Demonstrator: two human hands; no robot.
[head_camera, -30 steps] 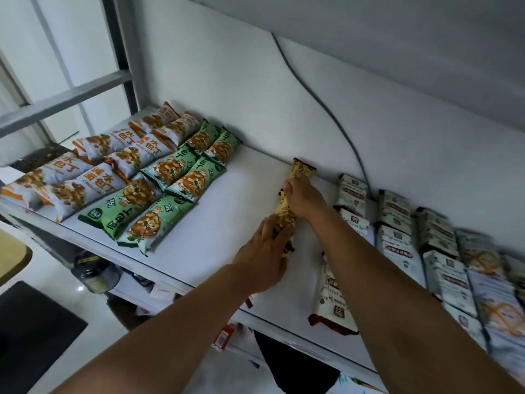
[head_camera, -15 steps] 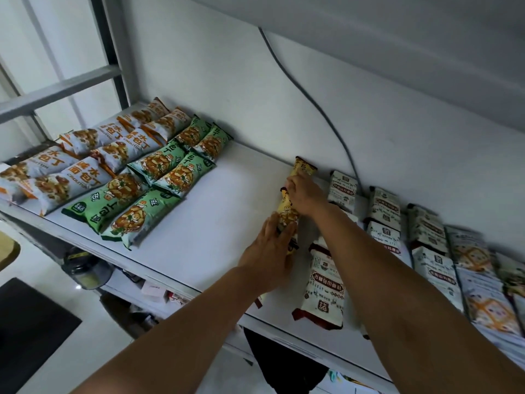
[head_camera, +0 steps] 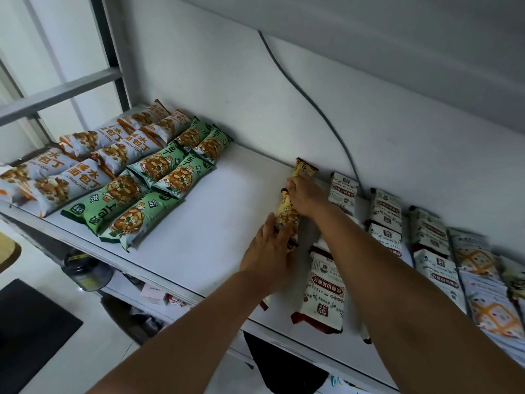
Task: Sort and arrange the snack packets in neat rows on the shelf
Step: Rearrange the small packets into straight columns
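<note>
Both hands remain on the yellow packets (head_camera: 287, 214), barely moved: left hand (head_camera: 267, 251) flat, pressing the near one; right hand (head_camera: 305, 194) over the far ones, grip unclear. Judged: column still being squared, white packets (head_camera: 324, 294) just right.

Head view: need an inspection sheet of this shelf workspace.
Surface: white shelf, bare strip in the middle.
Job's things: orange packets and green packets in rows at left. Yellow packets in a line at centre. White packets in rows at right.
Clutter: jar and boxes below the shelf.
Grippers: left hand presses on the yellow packets with straight fingers. Right hand curls over them further back.
Cables: grey cable runs down the wall behind the white packets.
Surroundings: white wall, metal frame, dark mat on the floor.
</note>
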